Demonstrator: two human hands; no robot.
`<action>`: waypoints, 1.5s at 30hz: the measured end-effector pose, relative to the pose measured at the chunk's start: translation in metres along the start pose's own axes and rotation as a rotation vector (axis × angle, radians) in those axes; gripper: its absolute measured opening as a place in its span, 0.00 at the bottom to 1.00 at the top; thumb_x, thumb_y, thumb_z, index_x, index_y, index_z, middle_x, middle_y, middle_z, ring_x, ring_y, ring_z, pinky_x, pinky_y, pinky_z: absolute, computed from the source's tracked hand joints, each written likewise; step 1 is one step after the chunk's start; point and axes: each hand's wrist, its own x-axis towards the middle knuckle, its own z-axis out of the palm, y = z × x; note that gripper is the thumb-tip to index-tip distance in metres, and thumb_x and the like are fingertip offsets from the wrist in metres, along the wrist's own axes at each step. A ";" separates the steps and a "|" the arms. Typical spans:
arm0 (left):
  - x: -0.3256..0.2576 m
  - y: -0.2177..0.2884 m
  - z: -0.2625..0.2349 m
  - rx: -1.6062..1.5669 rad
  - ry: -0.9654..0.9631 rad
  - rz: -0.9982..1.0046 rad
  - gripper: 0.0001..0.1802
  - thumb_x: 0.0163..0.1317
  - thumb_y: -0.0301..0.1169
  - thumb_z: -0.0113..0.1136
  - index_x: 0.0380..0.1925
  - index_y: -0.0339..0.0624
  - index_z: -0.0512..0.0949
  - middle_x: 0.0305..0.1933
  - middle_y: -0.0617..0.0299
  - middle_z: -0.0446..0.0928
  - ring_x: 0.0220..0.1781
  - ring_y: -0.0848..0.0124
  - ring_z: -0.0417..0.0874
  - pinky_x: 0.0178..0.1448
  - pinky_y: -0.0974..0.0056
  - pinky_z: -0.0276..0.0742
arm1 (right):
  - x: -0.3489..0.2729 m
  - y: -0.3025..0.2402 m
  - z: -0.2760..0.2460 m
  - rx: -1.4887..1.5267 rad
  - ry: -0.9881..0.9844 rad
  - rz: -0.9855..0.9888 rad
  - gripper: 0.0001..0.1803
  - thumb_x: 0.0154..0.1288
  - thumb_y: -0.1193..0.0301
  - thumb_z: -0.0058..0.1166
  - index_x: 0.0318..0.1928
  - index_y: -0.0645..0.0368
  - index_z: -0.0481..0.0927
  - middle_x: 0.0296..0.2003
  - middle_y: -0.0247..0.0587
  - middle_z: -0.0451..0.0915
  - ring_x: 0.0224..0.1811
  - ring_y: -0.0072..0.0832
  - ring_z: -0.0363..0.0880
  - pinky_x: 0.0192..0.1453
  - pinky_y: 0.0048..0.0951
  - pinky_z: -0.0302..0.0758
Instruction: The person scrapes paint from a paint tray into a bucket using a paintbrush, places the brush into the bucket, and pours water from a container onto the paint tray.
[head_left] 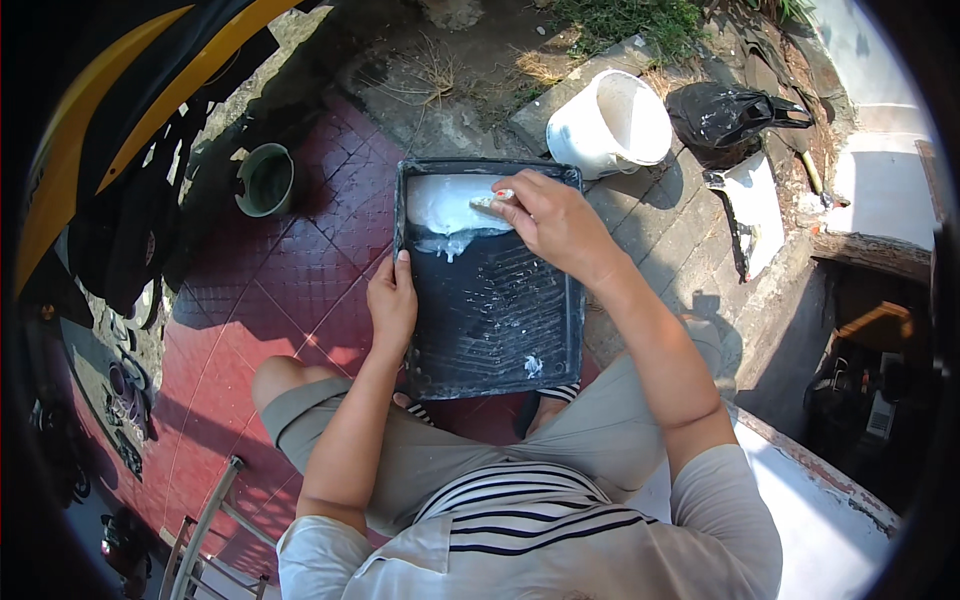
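- Tray (470, 340), black and ribbed, lies between the person's knees in my view, above the red tiled floor (300, 265); I cannot tell whether it rests on the floor or is held clear of it.
- White paint (437, 205) pools in the tray's far end, heaviest toward the left, with a ragged edge running down onto the ribs. A small white smear (533, 367) sits at the near right.
- Left grip (391, 300): I see it clasping the tray's left rim, thumb on top; the fingers below are hidden from me.
- Right grip (555, 222): it is pinched on a small paint-coated tool (487, 204) at the paint's right side. Most of the tool is covered by the fingers, so I cannot name its kind.
- I judge the step in hand to be working the paint in the deep end, by stirring or gathering it; one view cannot tell me which.
- As I read it, the next move calls for a steady left clasp, a level tray and a low, light stroke, since the loose paint could run down the ribs.
- White bucket (575, 135) stands just beyond the tray's far right corner, and a dark green pot (268, 182) is well apart to the left.
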 end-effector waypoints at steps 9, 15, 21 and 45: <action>0.000 -0.006 -0.004 0.033 0.018 -0.002 0.24 0.77 0.45 0.50 0.29 0.35 0.74 0.18 0.57 0.65 0.23 0.71 0.64 0.31 0.58 0.65 | 0.007 -0.002 0.016 0.124 -0.012 -0.053 0.12 0.69 0.71 0.60 0.49 0.63 0.80 0.40 0.49 0.82 0.39 0.46 0.83 0.44 0.38 0.78; -0.003 0.002 0.002 0.039 0.038 0.017 0.23 0.77 0.45 0.50 0.31 0.34 0.75 0.18 0.54 0.67 0.23 0.69 0.66 0.32 0.57 0.67 | 0.010 0.002 0.006 0.008 0.056 0.001 0.11 0.68 0.72 0.60 0.48 0.62 0.81 0.40 0.49 0.82 0.40 0.47 0.83 0.44 0.39 0.78; -0.002 -0.001 -0.003 0.057 0.008 0.000 0.22 0.76 0.44 0.50 0.37 0.34 0.78 0.20 0.53 0.70 0.24 0.67 0.69 0.34 0.57 0.70 | 0.013 -0.007 0.018 0.163 -0.075 -0.058 0.11 0.68 0.72 0.61 0.48 0.63 0.81 0.40 0.48 0.83 0.40 0.45 0.84 0.44 0.38 0.78; -0.009 0.012 -0.004 0.063 -0.036 -0.040 0.22 0.77 0.44 0.49 0.49 0.36 0.81 0.22 0.49 0.75 0.25 0.63 0.79 0.36 0.56 0.73 | 0.021 -0.013 0.029 0.119 -0.032 -0.142 0.12 0.67 0.73 0.61 0.49 0.62 0.81 0.42 0.47 0.83 0.42 0.44 0.84 0.45 0.37 0.79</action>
